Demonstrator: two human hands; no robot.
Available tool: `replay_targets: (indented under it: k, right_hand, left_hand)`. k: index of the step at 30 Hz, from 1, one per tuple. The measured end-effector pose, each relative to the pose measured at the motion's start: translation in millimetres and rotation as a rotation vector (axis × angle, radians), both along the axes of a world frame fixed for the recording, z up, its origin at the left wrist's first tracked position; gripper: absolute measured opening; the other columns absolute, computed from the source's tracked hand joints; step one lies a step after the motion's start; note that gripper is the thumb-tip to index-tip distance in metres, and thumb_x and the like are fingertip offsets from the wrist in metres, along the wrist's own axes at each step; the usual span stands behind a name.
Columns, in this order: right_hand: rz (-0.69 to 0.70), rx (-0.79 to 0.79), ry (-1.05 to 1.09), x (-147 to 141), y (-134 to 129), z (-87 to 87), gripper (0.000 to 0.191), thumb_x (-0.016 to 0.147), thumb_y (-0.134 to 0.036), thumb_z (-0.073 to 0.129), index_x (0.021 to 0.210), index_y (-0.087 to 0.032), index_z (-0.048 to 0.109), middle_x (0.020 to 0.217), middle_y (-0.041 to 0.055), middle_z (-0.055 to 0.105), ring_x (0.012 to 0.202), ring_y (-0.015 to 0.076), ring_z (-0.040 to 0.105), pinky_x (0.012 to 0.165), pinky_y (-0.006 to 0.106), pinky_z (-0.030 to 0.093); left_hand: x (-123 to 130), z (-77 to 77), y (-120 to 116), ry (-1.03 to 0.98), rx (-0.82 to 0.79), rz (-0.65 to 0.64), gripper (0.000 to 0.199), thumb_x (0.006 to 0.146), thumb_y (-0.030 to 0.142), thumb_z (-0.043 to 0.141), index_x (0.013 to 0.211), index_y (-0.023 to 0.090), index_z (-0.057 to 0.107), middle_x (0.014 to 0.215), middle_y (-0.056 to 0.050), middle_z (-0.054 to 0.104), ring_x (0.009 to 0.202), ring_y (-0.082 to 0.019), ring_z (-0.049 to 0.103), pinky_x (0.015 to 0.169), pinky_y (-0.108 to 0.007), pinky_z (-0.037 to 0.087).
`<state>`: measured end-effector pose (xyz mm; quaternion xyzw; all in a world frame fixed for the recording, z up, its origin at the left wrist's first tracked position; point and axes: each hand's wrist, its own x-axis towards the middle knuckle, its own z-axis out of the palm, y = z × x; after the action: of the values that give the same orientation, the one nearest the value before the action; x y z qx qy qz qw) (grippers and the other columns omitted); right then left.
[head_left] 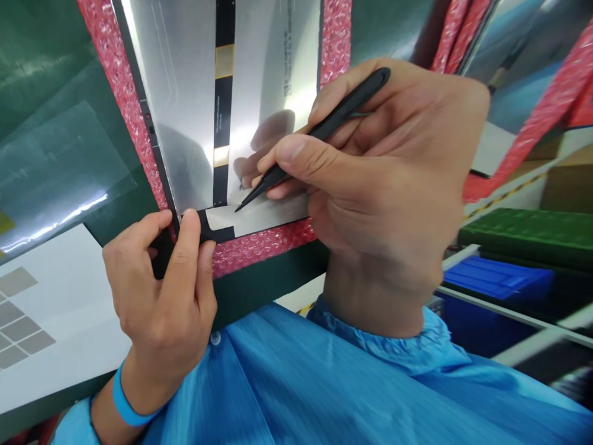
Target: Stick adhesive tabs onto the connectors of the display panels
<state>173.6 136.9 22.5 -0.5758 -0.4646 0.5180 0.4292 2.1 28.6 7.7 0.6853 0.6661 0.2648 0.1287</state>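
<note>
My right hand (370,167) is closed around black tweezers (333,123), held like a pen. Their tips touch or hover just over a pale strip (259,216) along the near edge of a silver-backed display panel (185,111); I cannot tell which. A black band with gold-coloured patches (224,111) runs lengthwise down the panel's middle. At the near left corner, the fingers of my left hand (162,284) grip the panel's edge, with one fingertip on its black corner. The panel lies on pink bubble wrap (264,244). My right hand hides part of its right side.
A white sheet with grey squares (60,309) lies at left, below a clear plastic film (65,167) on the green work surface (46,49). Another panel (523,62) with pink wrap is at upper right. A blue bin (500,275) stands beyond the table's edge.
</note>
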Motion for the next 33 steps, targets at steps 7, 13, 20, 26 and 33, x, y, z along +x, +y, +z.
replay_targets:
  k: [7,13,20,26,33]
  right_hand:
    - [-0.011,0.014,-0.003,-0.5,0.4,-1.7,0.025,0.08,-0.036,0.096,0.076,-0.037,0.071,0.073,-0.0023,0.071,0.075,0.0303,0.076,0.069,0.053,0.067]
    - [0.003,0.016,0.002,0.6,1.1,-2.9,0.028,0.077,-0.039,0.097,0.073,-0.038,0.069,0.073,-0.0024,0.071,0.075,0.0317,0.076,0.075,0.057,0.068]
    - [0.006,-0.025,-0.047,2.0,0.2,-1.7,0.026,0.08,-0.042,0.095,0.08,-0.039,0.069,0.078,-0.0018,0.072,0.079,0.0314,0.075,0.076,0.054,0.068]
    - [0.004,-0.026,-0.065,1.3,-0.1,-2.5,0.032,0.077,-0.048,0.096,0.078,-0.038,0.066,0.077,-0.0023,0.072,0.08,0.0321,0.076,0.079,0.055,0.069]
    - [0.006,0.011,0.015,0.5,-1.1,-4.4,0.029,0.079,-0.04,0.097,0.083,-0.037,0.069,0.076,-0.0015,0.071,0.077,0.0294,0.076,0.076,0.05,0.071]
  left_hand:
    - [0.3,0.3,-0.5,-0.005,-0.01,0.006,0.045,0.1,0.019,0.073,0.144,0.025,0.068,0.139,-0.016,0.066,0.128,-0.035,0.066,0.093,-0.052,0.061]
    - [0.5,0.0,-1.6,-0.012,-0.005,0.007,0.047,0.1,0.018,0.073,0.145,0.027,0.068,0.139,-0.015,0.066,0.127,-0.035,0.066,0.093,-0.052,0.061]
    - [1.5,2.7,0.3,0.007,-0.042,-0.003,0.044,0.101,0.017,0.07,0.143,0.032,0.071,0.142,-0.014,0.062,0.129,-0.036,0.064,0.093,-0.052,0.059]
    - [1.5,3.7,1.1,0.011,-0.029,-0.02,0.036,0.101,0.016,0.07,0.134,0.03,0.076,0.14,-0.016,0.061,0.13,-0.038,0.063,0.09,-0.052,0.058]
    - [1.2,1.8,0.4,0.014,-0.01,-0.03,0.038,0.098,0.011,0.072,0.133,0.026,0.076,0.141,-0.018,0.06,0.131,-0.038,0.062,0.092,-0.052,0.057]
